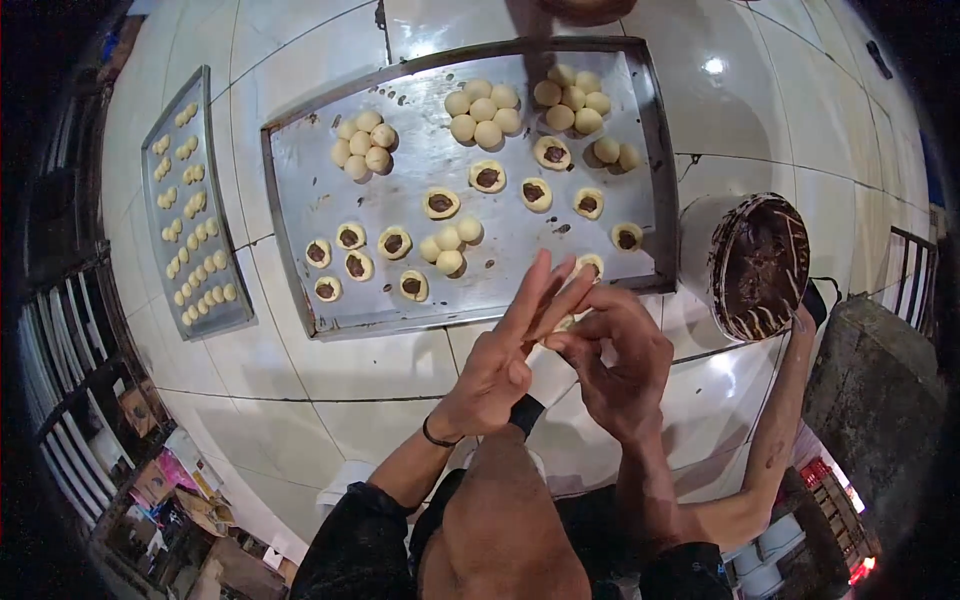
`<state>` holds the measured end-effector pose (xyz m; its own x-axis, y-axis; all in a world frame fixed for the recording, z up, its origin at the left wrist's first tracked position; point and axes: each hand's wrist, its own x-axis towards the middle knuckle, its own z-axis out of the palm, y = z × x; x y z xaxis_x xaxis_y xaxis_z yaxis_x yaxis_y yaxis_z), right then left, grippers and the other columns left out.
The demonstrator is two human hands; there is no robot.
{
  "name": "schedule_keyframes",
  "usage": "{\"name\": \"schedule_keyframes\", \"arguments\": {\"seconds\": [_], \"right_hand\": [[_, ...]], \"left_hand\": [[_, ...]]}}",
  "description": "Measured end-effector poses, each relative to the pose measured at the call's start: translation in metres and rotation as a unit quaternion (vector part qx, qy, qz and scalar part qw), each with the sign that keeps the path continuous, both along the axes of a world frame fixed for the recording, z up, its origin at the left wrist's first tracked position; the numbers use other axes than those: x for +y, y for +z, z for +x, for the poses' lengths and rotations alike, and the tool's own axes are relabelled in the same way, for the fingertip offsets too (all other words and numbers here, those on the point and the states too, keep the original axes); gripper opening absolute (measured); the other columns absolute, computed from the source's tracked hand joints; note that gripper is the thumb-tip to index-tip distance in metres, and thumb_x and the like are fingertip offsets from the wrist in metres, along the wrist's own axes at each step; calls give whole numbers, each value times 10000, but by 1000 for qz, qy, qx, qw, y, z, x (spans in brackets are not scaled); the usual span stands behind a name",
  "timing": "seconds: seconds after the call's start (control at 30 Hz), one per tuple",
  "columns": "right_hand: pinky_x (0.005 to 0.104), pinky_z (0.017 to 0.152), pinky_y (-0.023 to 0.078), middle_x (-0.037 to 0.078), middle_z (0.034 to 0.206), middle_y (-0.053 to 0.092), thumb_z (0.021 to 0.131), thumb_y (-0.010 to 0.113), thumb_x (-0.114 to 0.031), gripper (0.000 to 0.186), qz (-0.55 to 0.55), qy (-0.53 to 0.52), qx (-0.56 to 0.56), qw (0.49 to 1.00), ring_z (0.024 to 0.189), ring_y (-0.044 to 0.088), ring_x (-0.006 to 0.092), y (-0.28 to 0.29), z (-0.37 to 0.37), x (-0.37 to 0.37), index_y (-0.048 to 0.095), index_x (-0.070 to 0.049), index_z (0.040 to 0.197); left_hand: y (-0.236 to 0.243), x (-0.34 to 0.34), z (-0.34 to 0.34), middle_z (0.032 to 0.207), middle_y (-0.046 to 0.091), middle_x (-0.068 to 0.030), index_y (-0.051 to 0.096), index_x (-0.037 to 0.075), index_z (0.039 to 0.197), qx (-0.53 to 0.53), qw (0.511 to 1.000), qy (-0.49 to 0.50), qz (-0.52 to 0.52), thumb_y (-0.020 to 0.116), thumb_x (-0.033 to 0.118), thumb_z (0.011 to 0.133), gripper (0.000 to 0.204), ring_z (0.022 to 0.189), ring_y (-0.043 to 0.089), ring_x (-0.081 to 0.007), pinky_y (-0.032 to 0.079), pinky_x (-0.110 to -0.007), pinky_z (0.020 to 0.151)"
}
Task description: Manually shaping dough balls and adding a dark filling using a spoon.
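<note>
My left hand (pixel 490 365) is raised near the front edge of a metal baking tray (pixel 390 325), with some fingers stretched out and slightly spread. Against those fingers sits a small piece of pale dough (pixel 563 322), mostly hidden between my hands. My right hand (pixel 622 365) pinches this dough with curled fingers and thumb. Just beyond my fingertips lies a dough round with dark filling (pixel 590 266). Several more filled dough rounds (pixel 440 203) are spread over the tray. Smooth dough balls (pixel 483 112) stand there in clusters.
A narrower tray (pixel 220 322) with rows of small dough pieces lies at the left. On the right stands a bucket (pixel 700 250) of dark brown filling. Another person's forearm (pixel 772 440) reaches to it. A bare knee (pixel 505 520) is below my hands, above the tiled floor (pixel 380 365).
</note>
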<state>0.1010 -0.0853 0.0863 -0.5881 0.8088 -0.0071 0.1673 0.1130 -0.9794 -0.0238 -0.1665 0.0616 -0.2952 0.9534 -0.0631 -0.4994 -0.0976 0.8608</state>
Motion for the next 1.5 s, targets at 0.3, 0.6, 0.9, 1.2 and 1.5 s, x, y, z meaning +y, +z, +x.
{"name": "schedule_keyframes", "arguments": {"seconds": [0.3,0.6,0.9,1.2,1.5], "right_hand": [[267,628,445,75,991,622,795,751,83,273,-25,17,10,999,739,521,139,1,3,-1,692,-16,1042],[270,668,475,70,986,616,806,732,95,292,-143,-18,18,989,786,558,141,7,-2,-6,690,-10,1075],[292,658,480,74,973,627,812,723,85,307,-194,-19,-6,981,763,573,141,3,-2,-12,698,-35,1093],[236,600,450,84,960,658,890,651,68,238,-48,8,-31,998,680,561,120,-31,9,-16,654,-10,1115],[215,601,444,111,1049,690,941,602,-7,324,-315,-69,16,947,688,558,100,-17,-4,-27,550,23,1259]], "left_hand": [[0,2,-6,1458,538,-164,434,47,1501,-113,991,37,-57,527,219,1055,487,1262,554,-235,438,-323,1038],[-12,-12,-10,1113,629,-76,589,17,1297,92,986,-48,-129,517,198,1063,304,846,539,-131,448,-262,764],[-11,-18,-9,1026,628,-85,571,-27,1266,-39,986,-79,-140,453,238,1094,336,816,548,-126,457,-244,727],[-33,-27,4,1057,673,-80,613,12,1256,-146,978,-23,-146,519,123,1060,244,825,569,-131,474,-259,754],[-56,-33,-36,1236,663,-96,635,-22,1319,70,977,-22,-198,568,15,970,358,1094,591,-184,466,-280,956]]}}
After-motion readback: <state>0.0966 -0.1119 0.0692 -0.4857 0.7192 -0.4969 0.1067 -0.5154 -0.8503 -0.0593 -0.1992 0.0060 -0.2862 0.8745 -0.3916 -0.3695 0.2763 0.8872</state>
